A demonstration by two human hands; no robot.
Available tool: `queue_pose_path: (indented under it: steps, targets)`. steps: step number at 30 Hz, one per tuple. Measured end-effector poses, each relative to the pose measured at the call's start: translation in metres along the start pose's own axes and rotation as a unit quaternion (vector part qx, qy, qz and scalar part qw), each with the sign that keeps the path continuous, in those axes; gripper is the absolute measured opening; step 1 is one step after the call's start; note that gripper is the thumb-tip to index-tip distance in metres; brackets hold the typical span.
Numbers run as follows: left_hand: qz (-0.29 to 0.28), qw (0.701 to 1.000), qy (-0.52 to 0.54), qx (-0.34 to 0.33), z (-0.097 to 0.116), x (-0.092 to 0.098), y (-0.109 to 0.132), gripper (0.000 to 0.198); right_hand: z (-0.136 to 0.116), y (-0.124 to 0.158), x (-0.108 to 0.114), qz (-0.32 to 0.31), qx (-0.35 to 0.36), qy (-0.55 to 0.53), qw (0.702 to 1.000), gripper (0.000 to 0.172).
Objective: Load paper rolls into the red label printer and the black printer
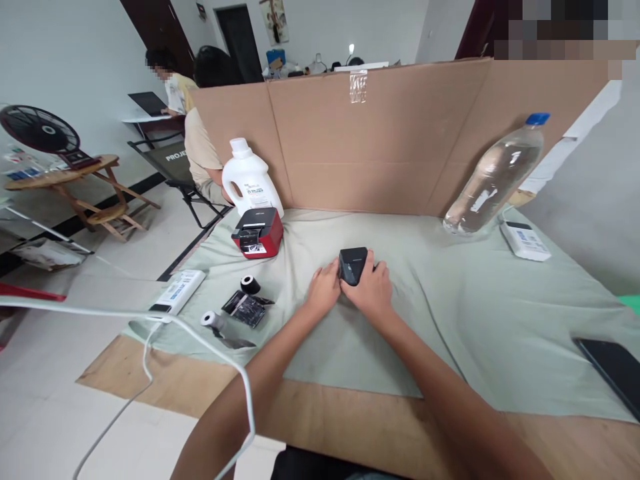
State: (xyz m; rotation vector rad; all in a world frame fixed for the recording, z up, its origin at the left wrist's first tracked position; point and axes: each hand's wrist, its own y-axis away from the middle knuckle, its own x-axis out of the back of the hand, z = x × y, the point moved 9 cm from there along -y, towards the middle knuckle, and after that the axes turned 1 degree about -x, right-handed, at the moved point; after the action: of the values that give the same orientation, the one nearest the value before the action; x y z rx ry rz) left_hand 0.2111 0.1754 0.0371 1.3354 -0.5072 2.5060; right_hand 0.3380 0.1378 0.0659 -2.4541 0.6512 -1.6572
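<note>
A small black box-like device (353, 265) is between my hands over the middle of the green cloth. My left hand (325, 288) presses its fingers against the left side of the device. My right hand (373, 283) grips the device from the right, with the thumb at its near edge and a finger along its far right side. To the left lie a black roll (249, 285), a white roll (212, 320) and a dark packet (246, 308). A red and black printer (259, 233) stands behind them.
A white jug (253, 180) stands behind the printer, before a cardboard screen (380, 147). A water bottle (495, 177) leans at the right. A phone (613, 367) lies at the right edge. A white cable (200, 333) crosses the left foreground. People sit beyond.
</note>
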Motion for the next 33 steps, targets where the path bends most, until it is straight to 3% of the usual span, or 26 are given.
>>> queue_pose_path:
  steps: [4,11,17,21,25,27,33]
  targets:
    - [-0.015,0.999,0.039,-0.033,-0.005,-0.013,-0.009,0.074,0.001,0.003,0.006,0.000,-0.003,0.005,1.000,0.101]
    - [-0.036,0.995,0.049,-0.074,-0.010,-0.019,0.003,0.077,-0.001,0.011,0.000,-0.028,-0.018,0.029,0.999,0.111]
    - [-0.040,0.998,0.013,-0.037,-0.009,-0.019,0.006,0.067,0.013,0.012,0.003,-0.163,-0.043,-0.002,0.986,0.112]
    - [-0.037,0.999,-0.001,-0.028,-0.009,-0.016,0.006,0.065,0.039,-0.004,0.013,-0.135,-0.011,-0.088,0.987,0.091]
    - [-0.043,0.998,-0.039,-0.036,-0.007,-0.018,0.006,0.071,0.059,-0.018,-0.004,-0.131,0.030,-0.251,0.959,0.069]
    - [-0.048,0.996,-0.062,-0.045,-0.004,-0.021,0.006,0.074,0.062,-0.019,-0.011,-0.125,0.040,-0.295,0.946,0.064]
    - [-0.054,0.994,-0.083,-0.049,-0.003,-0.025,0.006,0.072,0.065,-0.022,-0.014,-0.102,0.013,-0.307,0.946,0.060]
